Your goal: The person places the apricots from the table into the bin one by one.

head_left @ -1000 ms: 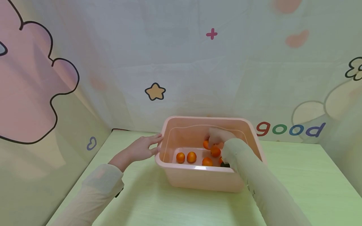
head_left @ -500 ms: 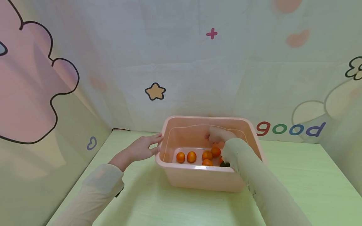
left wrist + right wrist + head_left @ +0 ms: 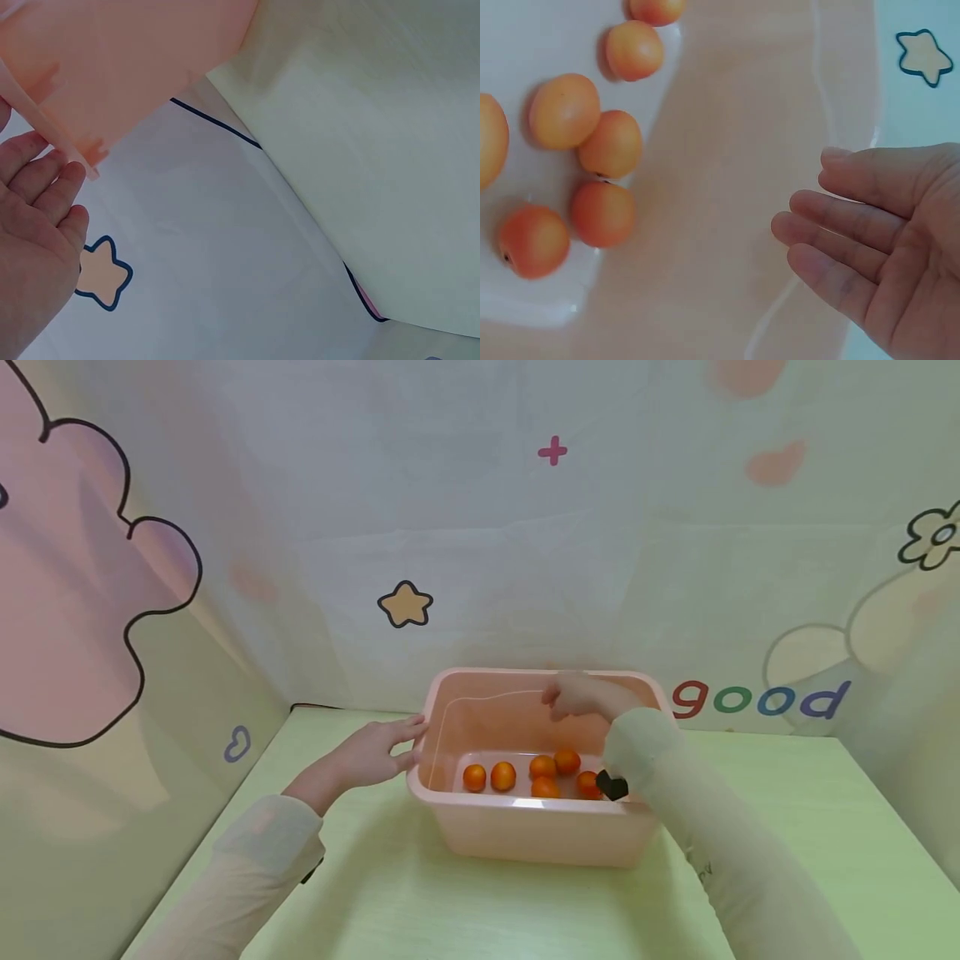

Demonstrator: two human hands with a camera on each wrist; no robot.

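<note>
A pink plastic tub (image 3: 540,835) stands on the table with several small round orange fruits (image 3: 503,776) on its floor. At the tub's left rim is my left hand (image 3: 367,753), its fingertips touching the outside of the edge; the left wrist view shows these fingers (image 3: 56,187) lightly bent against the rim. Over the tub's back right part hovers my right hand (image 3: 581,695), apart from the fruits. Nothing lies in its loosely extended fingers (image 3: 840,225), seen in the right wrist view. The fruits (image 3: 604,214) sit close together there, some touching.
The pale green table (image 3: 795,818) extends on both sides of the tub. Right behind it hangs a printed cloth backdrop (image 3: 487,568). A black piece (image 3: 612,785) shows at the right sleeve cuff, over the tub's front right.
One orange fruit that was under my right hand now lies on the tub floor among the others. My right hand has lifted up, away from the fruits. The left hand keeps its place.
</note>
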